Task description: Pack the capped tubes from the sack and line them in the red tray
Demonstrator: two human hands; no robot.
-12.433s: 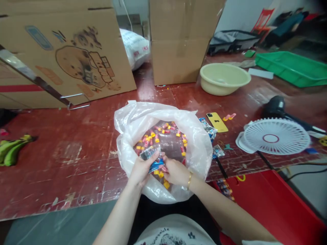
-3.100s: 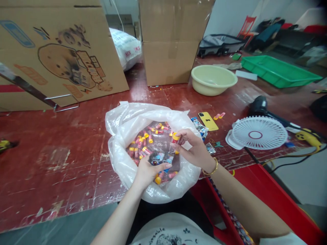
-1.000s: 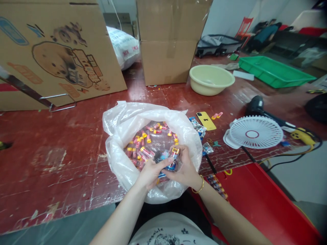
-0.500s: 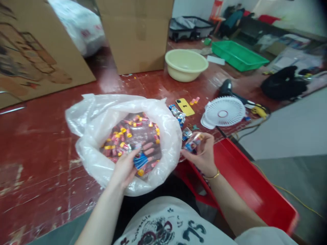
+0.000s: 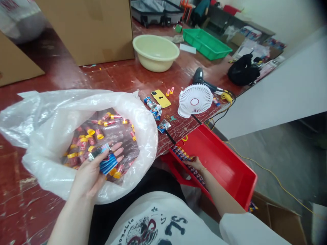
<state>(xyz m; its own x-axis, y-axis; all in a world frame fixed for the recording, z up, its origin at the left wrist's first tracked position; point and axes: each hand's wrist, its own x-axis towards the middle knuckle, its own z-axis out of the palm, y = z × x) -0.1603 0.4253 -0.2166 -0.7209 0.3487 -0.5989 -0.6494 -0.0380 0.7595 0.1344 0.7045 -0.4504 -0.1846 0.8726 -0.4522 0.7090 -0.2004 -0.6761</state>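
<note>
1. Tabletop [image 5: 46,71] of worn red-brown paint is seen across the upper left, with everything but the red tray set on it.
2. A cardboard box [image 5: 87,30] is stood at the far side of the tabletop.
3. A clear plastic bag [image 5: 61,102] is laid open at the near edge, its mouth rolled wide.
4. A red tray [image 5: 224,163] is placed lower than the tabletop, beside its near right edge.
5. A cream basin [image 5: 155,52] is set just in front of the box, and a green tray [image 5: 206,42] is found beyond it, well apart from the bag.
6. A white fan [image 5: 195,100] is laid face up near the right edge, with a yellow phone [image 5: 160,98] just beside it.
7. The left hand [image 5: 88,175] is held over the bag's mouth, fingers stretched flat beneath a stack of blue packets [image 5: 106,160], which is clamped from above by the thumb.
8. The right hand [image 5: 195,164] is lowered into the red tray and rested against a row of packed pieces [image 5: 182,154] lined along the near wall; whether anything is pinched cannot be told.
9. Small red tubes [image 5: 84,143] with yellow caps are heaped on the bag's bottom, under and beyond the left hand.
10. Loose packets [image 5: 153,109] are scattered between bag and fan.
</note>
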